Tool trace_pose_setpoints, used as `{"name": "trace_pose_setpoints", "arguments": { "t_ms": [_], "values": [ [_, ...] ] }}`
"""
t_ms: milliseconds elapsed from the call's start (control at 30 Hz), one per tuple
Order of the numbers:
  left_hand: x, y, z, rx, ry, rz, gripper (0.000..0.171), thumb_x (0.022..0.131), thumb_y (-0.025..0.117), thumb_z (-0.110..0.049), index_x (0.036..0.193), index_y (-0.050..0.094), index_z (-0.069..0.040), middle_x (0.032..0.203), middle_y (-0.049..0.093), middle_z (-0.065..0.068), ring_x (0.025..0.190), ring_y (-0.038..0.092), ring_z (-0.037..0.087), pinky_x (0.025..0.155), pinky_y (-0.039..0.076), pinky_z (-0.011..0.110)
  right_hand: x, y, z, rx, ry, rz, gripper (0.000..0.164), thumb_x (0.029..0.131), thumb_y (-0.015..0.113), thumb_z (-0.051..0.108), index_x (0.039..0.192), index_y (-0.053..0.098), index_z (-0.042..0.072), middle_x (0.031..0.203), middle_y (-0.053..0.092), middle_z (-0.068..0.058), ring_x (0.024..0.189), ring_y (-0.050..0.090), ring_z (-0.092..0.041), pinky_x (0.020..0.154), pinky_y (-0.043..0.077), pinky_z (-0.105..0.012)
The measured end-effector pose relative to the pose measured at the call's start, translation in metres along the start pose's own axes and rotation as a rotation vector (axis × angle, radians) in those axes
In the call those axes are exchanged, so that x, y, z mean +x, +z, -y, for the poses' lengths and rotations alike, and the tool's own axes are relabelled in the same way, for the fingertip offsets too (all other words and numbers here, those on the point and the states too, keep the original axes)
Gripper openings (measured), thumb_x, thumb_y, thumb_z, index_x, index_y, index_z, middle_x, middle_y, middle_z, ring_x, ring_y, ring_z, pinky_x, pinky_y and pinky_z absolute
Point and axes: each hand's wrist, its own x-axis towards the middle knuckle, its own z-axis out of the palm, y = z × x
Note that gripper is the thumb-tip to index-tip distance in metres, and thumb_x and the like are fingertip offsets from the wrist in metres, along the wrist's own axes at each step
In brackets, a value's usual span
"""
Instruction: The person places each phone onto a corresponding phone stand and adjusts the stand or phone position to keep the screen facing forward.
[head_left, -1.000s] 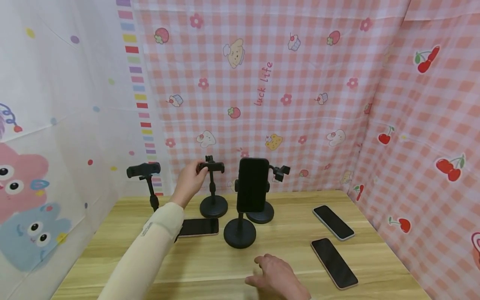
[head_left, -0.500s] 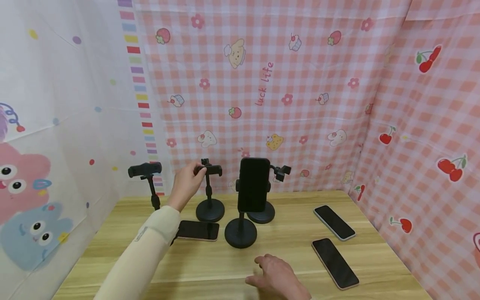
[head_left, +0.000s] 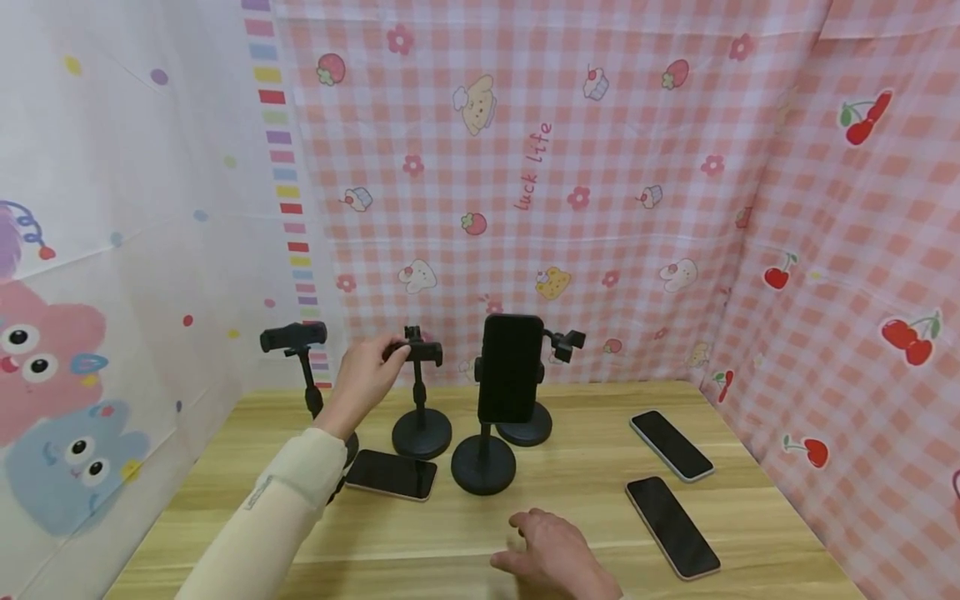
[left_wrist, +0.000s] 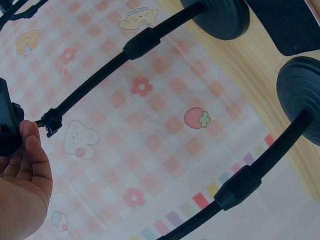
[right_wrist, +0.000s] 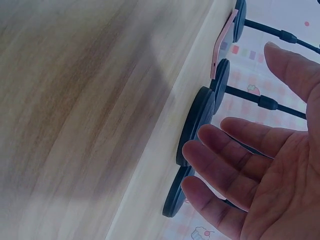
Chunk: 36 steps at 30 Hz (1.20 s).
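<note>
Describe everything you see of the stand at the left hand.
The stand is black and looks plastic: a round base, a slim pole with a thicker collar, and an empty clamp. It is roughly upright, behind a phone; whether it touches the table is unclear. The left hand pinches the clamp's left end.

From the head, we are looking forward and down over the desk (head_left: 405, 550) toward the checked backdrop (head_left: 420, 100), standing farther off than in either wrist view. From the left wrist, we are facing the backdrop at a slant, close behind the left hand (left_wrist: 25, 185). From the right wrist, we are peering low and sideways along the desk, the right hand (right_wrist: 272, 172) looming nearest. Head and left wrist are sharing the held phone stand (head_left: 422, 435); both wrists are sharing the pink-edged phone (left_wrist: 290, 25).
</note>
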Motion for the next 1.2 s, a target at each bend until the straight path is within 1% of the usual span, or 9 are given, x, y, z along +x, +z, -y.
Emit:
{"name": "trace_pose_setpoints", "arguments": {
  "t_ms": [200, 367, 467, 567, 667, 833, 933, 1033, 1200],
  "values": [
    [-0.009, -0.004, -0.005, 0.001, 0.018, 0.002, 0.023, 0.092, 0.053, -0.030, 0.105, 0.063, -0.014, 0.082, 0.061, -0.001, 0.062, 0.049, 0.016, 0.057, 0.039, 0.031, 0.001, 0.001, 0.001, 0.018, 0.018, 0.018, 0.060, 0.074, 0.066, 0.053, 0.111, 0.060, 0.006, 0.089, 0.056, -0.001, 0.076, 0.052, -0.017, 0.072, 0.044, -0.042],
    [-0.017, -0.007, -0.011, 0.001, 0.007, 0.022, 0.024, 0.092, 0.052, -0.032, 0.106, 0.063, -0.016, 0.078, 0.059, -0.003, 0.056, 0.046, 0.016, 0.052, 0.038, 0.032, 0.003, 0.002, 0.002, 0.014, 0.024, 0.030, 0.061, 0.074, 0.065, 0.054, 0.112, 0.060, 0.007, 0.090, 0.056, -0.001, 0.078, 0.053, -0.018, 0.074, 0.044, -0.043],
    [-0.021, -0.008, -0.014, 0.003, 0.007, 0.023, 0.024, 0.092, 0.052, -0.031, 0.107, 0.063, -0.015, 0.076, 0.058, -0.003, 0.055, 0.046, 0.016, 0.052, 0.037, 0.032, 0.003, 0.003, 0.002, 0.003, 0.018, 0.027, 0.060, 0.074, 0.065, 0.054, 0.111, 0.060, 0.007, 0.090, 0.057, -0.001, 0.079, 0.053, -0.018, 0.074, 0.044, -0.042],
    [-0.025, -0.010, -0.015, 0.015, 0.019, 0.010, 0.023, 0.092, 0.052, -0.030, 0.106, 0.063, -0.015, 0.077, 0.058, -0.003, 0.058, 0.047, 0.015, 0.054, 0.038, 0.031, 0.004, 0.004, 0.002, 0.007, 0.016, 0.027, 0.060, 0.074, 0.066, 0.053, 0.110, 0.061, 0.007, 0.091, 0.057, -0.001, 0.079, 0.053, -0.018, 0.074, 0.044, -0.043],
    [-0.028, -0.011, -0.017, 0.031, 0.033, -0.002, 0.023, 0.092, 0.053, -0.029, 0.105, 0.064, -0.015, 0.080, 0.058, -0.003, 0.062, 0.049, 0.014, 0.056, 0.039, 0.031, 0.005, 0.004, 0.003, 0.021, 0.034, 0.037, 0.060, 0.074, 0.066, 0.053, 0.111, 0.060, 0.006, 0.091, 0.057, -0.002, 0.079, 0.053, -0.019, 0.076, 0.044, -0.044],
    [-0.032, -0.010, -0.018, 0.036, 0.031, -0.015, 0.023, 0.091, 0.054, -0.030, 0.105, 0.065, -0.015, 0.080, 0.057, -0.004, 0.063, 0.049, 0.012, 0.056, 0.040, 0.030, 0.007, 0.005, 0.004, 0.034, 0.058, 0.038, 0.061, 0.072, 0.068, 0.053, 0.111, 0.061, 0.007, 0.090, 0.057, -0.001, 0.079, 0.052, -0.019, 0.077, 0.044, -0.045],
    [-0.034, -0.009, -0.018, 0.027, 0.026, -0.020, 0.025, 0.091, 0.055, -0.031, 0.107, 0.065, -0.014, 0.078, 0.056, -0.004, 0.063, 0.049, 0.013, 0.056, 0.040, 0.030, 0.007, 0.006, 0.006, 0.022, 0.044, 0.023, 0.061, 0.072, 0.068, 0.053, 0.110, 0.061, 0.007, 0.090, 0.058, -0.001, 0.078, 0.052, -0.017, 0.077, 0.044, -0.044],
    [-0.037, -0.008, -0.017, 0.017, 0.011, -0.012, 0.031, 0.090, 0.054, -0.035, 0.112, 0.062, -0.014, 0.078, 0.056, -0.004, 0.066, 0.051, 0.013, 0.058, 0.041, 0.031, 0.007, 0.008, 0.008, -0.014, 0.013, 0.001, 0.061, 0.072, 0.067, 0.055, 0.109, 0.062, 0.007, 0.091, 0.059, -0.001, 0.079, 0.053, -0.017, 0.077, 0.045, -0.043],
    [-0.041, -0.007, -0.015, 0.004, -0.058, 0.060, 0.045, 0.088, 0.053, -0.045, 0.124, 0.053, -0.018, 0.080, 0.056, -0.005, 0.073, 0.056, 0.012, 0.059, 0.044, 0.030, 0.010, 0.009, 0.013, -0.019, 0.013, 0.014, 0.062, 0.072, 0.067, 0.055, 0.110, 0.061, 0.007, 0.094, 0.059, -0.002, 0.083, 0.054, -0.019, 0.078, 0.044, -0.043]
  ]
}}
